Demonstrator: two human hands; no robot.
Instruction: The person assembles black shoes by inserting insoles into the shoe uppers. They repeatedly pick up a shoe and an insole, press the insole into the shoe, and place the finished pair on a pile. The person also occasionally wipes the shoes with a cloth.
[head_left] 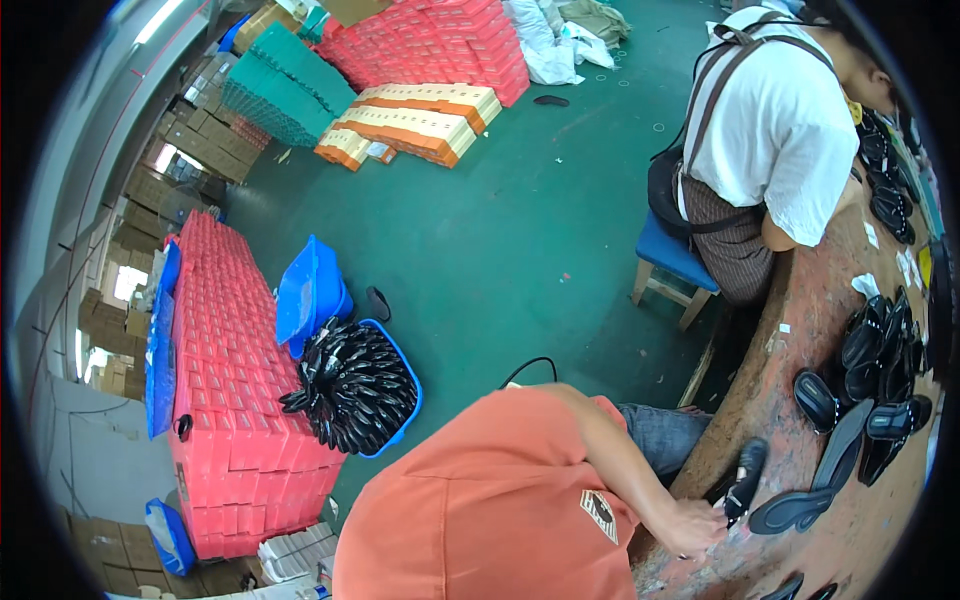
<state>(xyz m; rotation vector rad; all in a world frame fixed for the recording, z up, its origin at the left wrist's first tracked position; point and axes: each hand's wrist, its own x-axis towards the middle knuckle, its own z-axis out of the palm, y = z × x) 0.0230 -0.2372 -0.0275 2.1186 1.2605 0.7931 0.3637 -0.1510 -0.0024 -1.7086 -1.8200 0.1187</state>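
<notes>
My left arm, in an orange short sleeve, reaches right to the bench. My left hand (pixel 690 527) is closed, its fingers at the near end of a black sandal (pixel 743 482) tilted at the bench edge. Something small and pale shows at the fingertips, too small to name. Just right of that sandal lie dark flat sandal soles (pixel 795 512), one overlapping the other. A black sandal with a studded strap (pixel 818 400) rests farther up the bench. My right hand does not show.
The worn bench (pixel 770 375) curves along the right, bearing a heap of black sandals (pixel 880 345). A co-worker in a white shirt (pixel 770 130) sits on a blue stool (pixel 675 250). A blue crate of black footwear (pixel 365 385) stands by stacked red boxes (pixel 230 390).
</notes>
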